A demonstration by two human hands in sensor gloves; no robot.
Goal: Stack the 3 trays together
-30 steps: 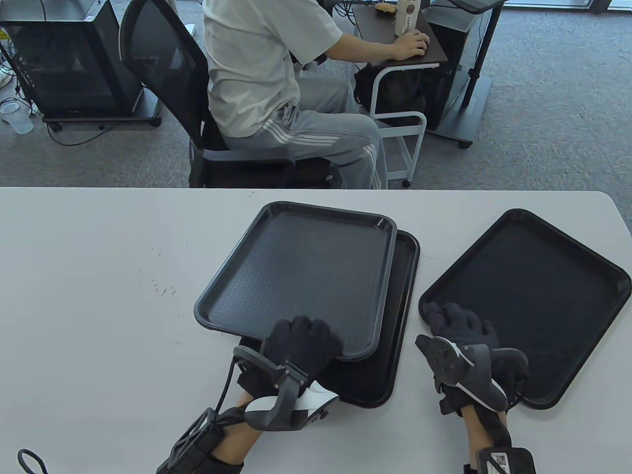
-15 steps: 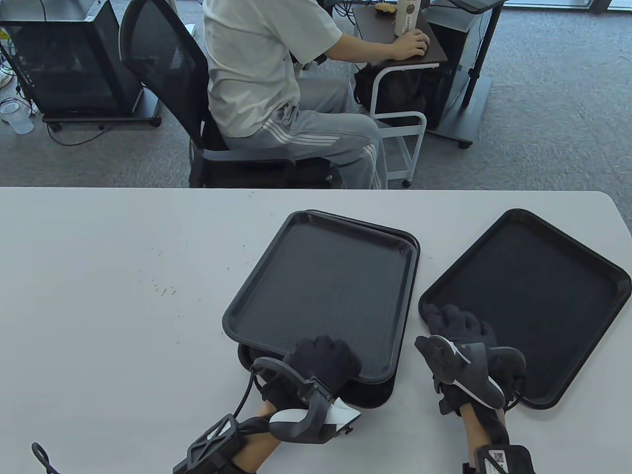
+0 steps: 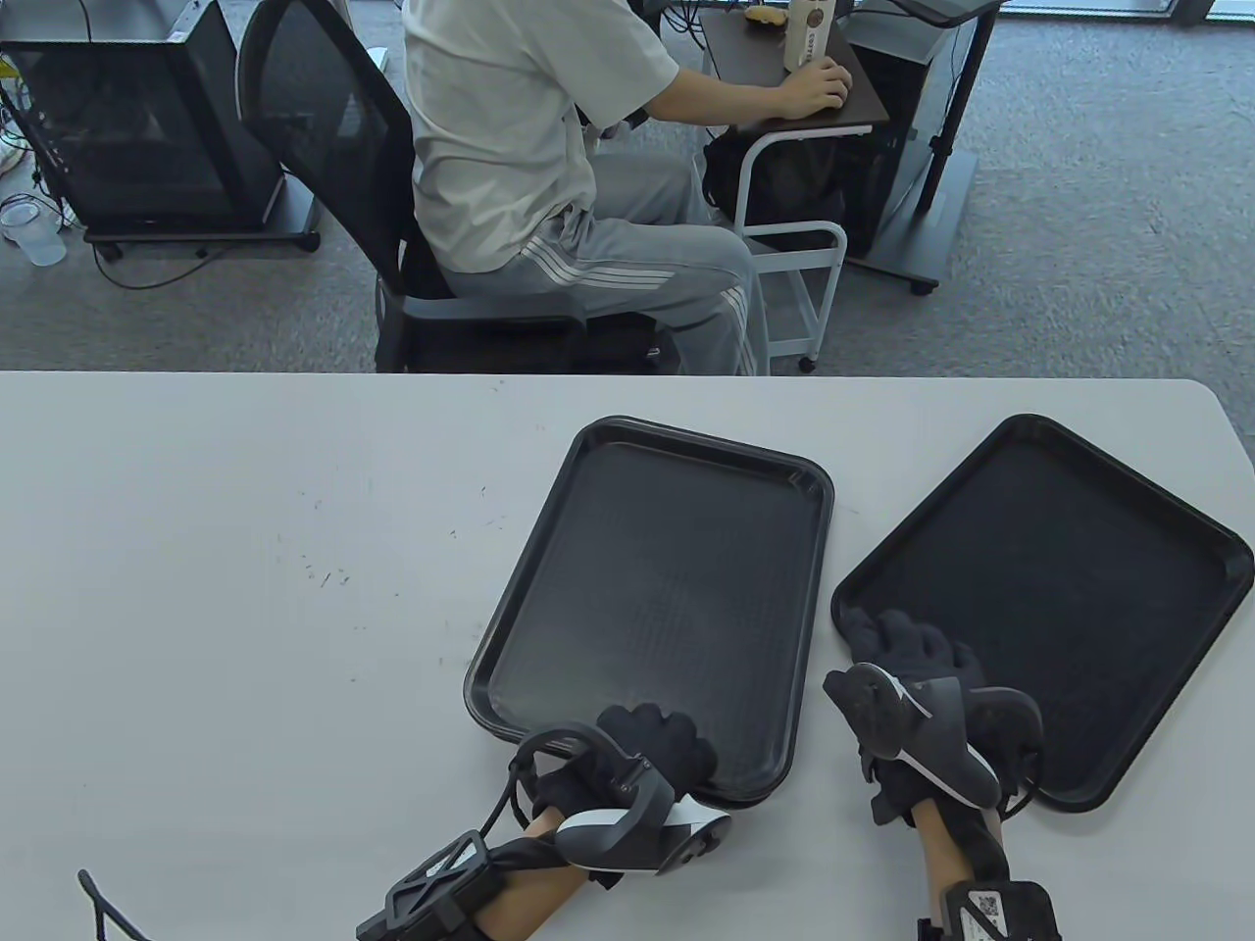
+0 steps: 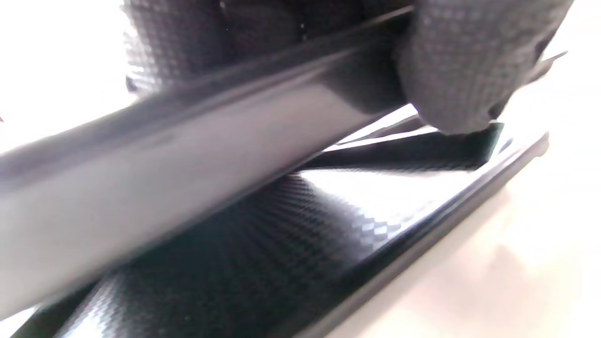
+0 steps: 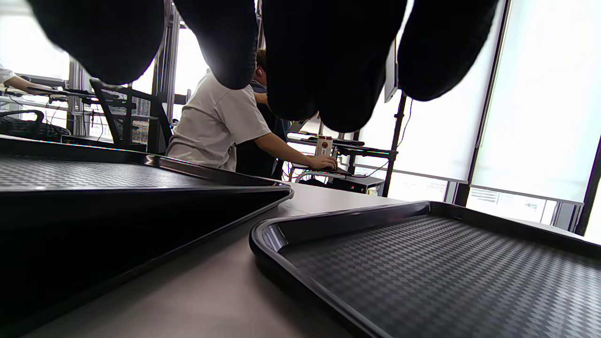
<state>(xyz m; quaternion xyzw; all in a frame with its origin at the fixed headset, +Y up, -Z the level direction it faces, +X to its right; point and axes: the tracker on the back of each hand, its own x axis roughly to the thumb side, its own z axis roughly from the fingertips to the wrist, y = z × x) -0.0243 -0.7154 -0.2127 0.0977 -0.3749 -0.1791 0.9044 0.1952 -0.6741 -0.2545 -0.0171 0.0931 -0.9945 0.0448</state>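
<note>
While left hand [image 3: 652, 750] grips top tray [image 3: 677, 588] by its near rim over a second tray [image 4: 357, 225], right hand [image 3: 907, 652] rests, fingers [image 5: 328, 70] loose, on third tray [image 3: 1059, 598] near table's [image 3: 245, 549] right edge; three black textured rimmed trays

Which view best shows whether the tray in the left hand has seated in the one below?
Left wrist view: the left hand holds the upper tray tilted above the lower tray. Table view shows near-aligned outlines; right wrist view, edges only.
</note>
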